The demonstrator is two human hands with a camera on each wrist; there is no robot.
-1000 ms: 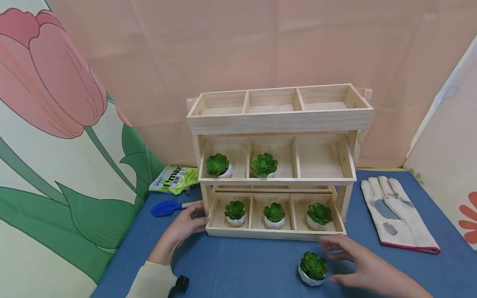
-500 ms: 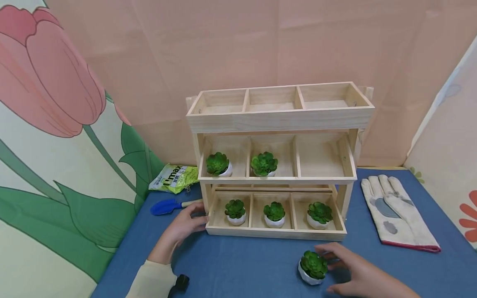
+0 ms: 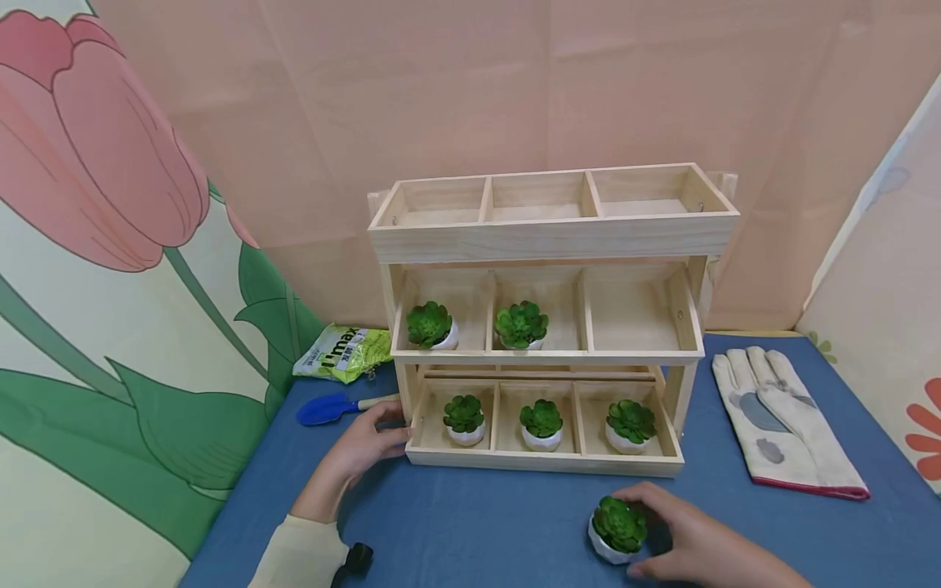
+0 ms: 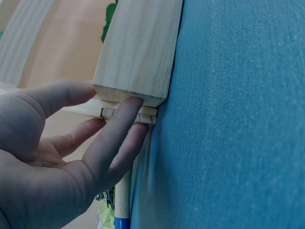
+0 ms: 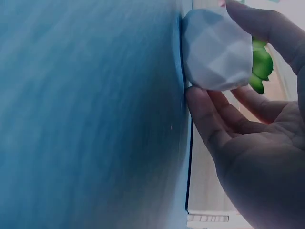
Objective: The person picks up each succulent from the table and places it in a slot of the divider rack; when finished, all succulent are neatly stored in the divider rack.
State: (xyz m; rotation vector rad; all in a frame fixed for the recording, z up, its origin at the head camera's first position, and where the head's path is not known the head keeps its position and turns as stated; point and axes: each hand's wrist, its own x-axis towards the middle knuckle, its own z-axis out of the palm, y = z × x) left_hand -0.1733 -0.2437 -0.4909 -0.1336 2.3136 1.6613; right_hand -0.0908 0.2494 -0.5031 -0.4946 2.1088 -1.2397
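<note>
A small potted succulent (image 3: 620, 525) in a white faceted pot stands on the blue cloth in front of the wooden three-tier planter rack (image 3: 544, 465). My right hand (image 3: 687, 535) curls round its right side. In the right wrist view, the thumb lies over one side of the white pot (image 5: 217, 50) and fingertips (image 5: 196, 98) touch the opposite side, close to the cloth. My left hand (image 3: 371, 445) rests its fingertips against the left end of the rack's bottom tray (image 4: 136, 52), fingers extended. Nothing is held in it.
Succulents sit in all bottom compartments, including the right one (image 3: 630, 425), and in the middle tier's left (image 3: 430, 325) and centre (image 3: 521, 325). A blue trowel (image 3: 327, 410) and green bag (image 3: 345, 353) lie left, gloves (image 3: 782, 425) right.
My right hand has moved left and closed in round the potted succulent, which stays where it was. My left hand has kept its place at the rack.
</note>
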